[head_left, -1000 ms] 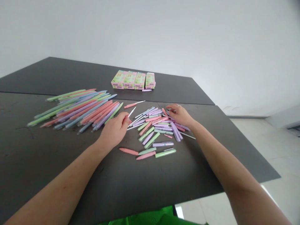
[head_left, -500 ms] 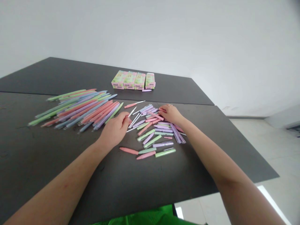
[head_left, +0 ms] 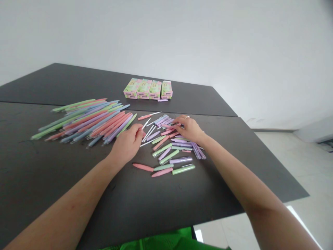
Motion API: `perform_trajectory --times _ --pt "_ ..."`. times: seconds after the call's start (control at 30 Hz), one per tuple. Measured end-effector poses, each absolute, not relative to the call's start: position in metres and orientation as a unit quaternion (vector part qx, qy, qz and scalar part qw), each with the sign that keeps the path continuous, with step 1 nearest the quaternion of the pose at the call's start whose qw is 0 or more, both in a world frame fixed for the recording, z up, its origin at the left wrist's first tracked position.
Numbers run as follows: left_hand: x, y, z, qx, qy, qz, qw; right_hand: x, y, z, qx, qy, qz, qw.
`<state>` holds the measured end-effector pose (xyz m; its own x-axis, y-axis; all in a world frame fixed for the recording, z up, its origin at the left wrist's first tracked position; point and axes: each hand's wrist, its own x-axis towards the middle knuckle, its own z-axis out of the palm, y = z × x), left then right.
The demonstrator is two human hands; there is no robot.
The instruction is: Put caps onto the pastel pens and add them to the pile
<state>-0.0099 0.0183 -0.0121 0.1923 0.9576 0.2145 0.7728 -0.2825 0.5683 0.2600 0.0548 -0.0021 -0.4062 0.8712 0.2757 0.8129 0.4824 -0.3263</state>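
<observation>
My left hand (head_left: 128,142) is closed, with a thin white pen refill (head_left: 146,123) sticking up from between thumb and fingers. Over the far side of the loose parts, my right hand (head_left: 189,129) pinches a pink pen barrel (head_left: 168,125), its left end pointing toward my left hand. Beneath and around it lie purple barrels (head_left: 162,120), white refills (head_left: 149,133) and green barrels (head_left: 161,150). A pink tip section (head_left: 142,167) lies nearer to me. The fingertips of my right hand are partly hidden.
A large heap of pens (head_left: 88,121) in pink, green, blue and purple lies on the left of the dark table (head_left: 130,205). Several small boxes (head_left: 148,89) stand in a row at the back, with a purple piece (head_left: 162,100) in front. The wall is behind.
My right hand has shifted slightly left and now pinches a pink pen barrel from the pile. My left hand stays almost in place with the refill.
</observation>
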Motion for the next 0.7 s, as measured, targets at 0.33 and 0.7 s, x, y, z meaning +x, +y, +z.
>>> perform_trajectory --times 0.33,0.7 --pt "-0.009 0.017 -0.011 0.758 0.572 0.266 0.163 0.244 0.054 -0.009 -0.489 -0.86 0.065 0.134" --pt "-0.01 0.016 -0.011 0.765 0.571 0.258 0.147 0.267 0.086 -0.018 -0.572 -0.81 0.023 0.124"
